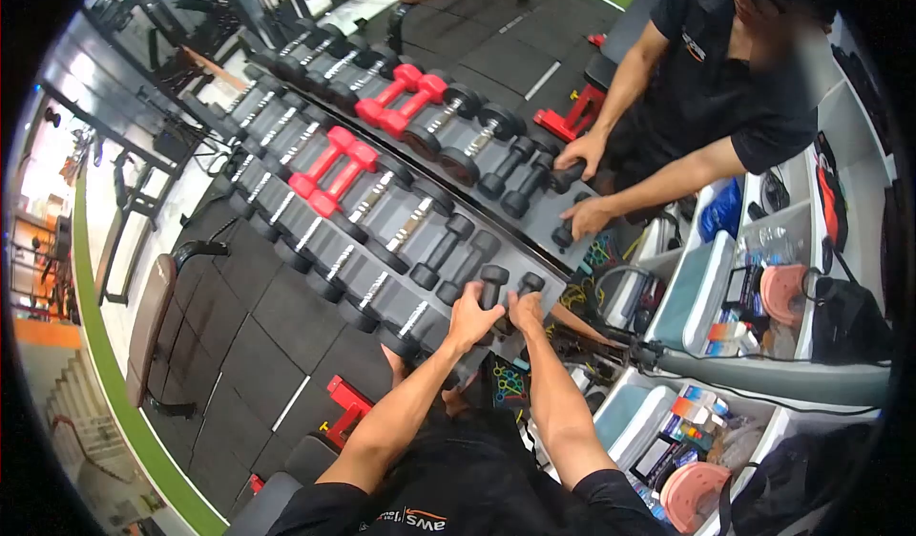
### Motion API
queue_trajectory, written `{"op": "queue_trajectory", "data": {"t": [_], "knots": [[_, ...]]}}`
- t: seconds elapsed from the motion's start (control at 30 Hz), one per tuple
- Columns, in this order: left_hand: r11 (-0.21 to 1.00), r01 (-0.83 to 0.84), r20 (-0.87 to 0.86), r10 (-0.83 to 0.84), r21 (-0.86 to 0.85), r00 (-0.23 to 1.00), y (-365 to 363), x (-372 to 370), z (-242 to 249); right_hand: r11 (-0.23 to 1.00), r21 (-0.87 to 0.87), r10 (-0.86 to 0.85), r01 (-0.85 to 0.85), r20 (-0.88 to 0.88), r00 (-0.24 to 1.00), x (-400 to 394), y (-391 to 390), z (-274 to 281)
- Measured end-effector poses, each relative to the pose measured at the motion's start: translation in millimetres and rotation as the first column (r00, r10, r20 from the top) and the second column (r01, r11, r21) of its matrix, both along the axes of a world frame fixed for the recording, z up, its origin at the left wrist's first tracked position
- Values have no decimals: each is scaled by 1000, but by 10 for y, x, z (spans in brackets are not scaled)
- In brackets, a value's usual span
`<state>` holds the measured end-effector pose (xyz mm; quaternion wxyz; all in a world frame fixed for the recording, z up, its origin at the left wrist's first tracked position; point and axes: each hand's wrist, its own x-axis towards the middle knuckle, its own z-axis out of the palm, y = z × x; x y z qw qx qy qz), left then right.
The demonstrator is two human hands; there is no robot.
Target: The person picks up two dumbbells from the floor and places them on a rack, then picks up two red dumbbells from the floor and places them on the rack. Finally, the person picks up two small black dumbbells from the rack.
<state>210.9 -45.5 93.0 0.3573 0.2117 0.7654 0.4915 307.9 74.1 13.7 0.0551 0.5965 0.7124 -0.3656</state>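
My left hand is closed around a small black dumbbell at the near right end of the grey rack shelf. Just right of it, my right hand grips another small black dumbbell. Parts of both handles are hidden by my fingers. Left of my hands lie two more all-black dumbbells, a nearer one and a farther one. Beyond these sit chrome-handled black dumbbells and a pair of red dumbbells.
Behind the shelf, a mirror repeats the dumbbells and my body. On the right, a white storage unit holds a pink round item and small boxes. A padded bench stands left on dark floor tiles; red metal parts are below.
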Motion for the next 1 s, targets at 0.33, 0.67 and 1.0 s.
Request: {"op": "queue_trajectory", "data": {"t": [0.33,0.67,1.0], "knots": [[941,31,639,-252,337,727,-1017,-71,1338,998,-9,55,-56,-70,996,201,122,-132],[877,-260,809,-210,403,549,-1780,101,1616,686,-661,-426,-306,-705,567,493,-459,1110],[876,-224,735,-192,427,651,-2125,256,1980,682,-447,-183,-579,-871,456,895,-1008,2811]]}}
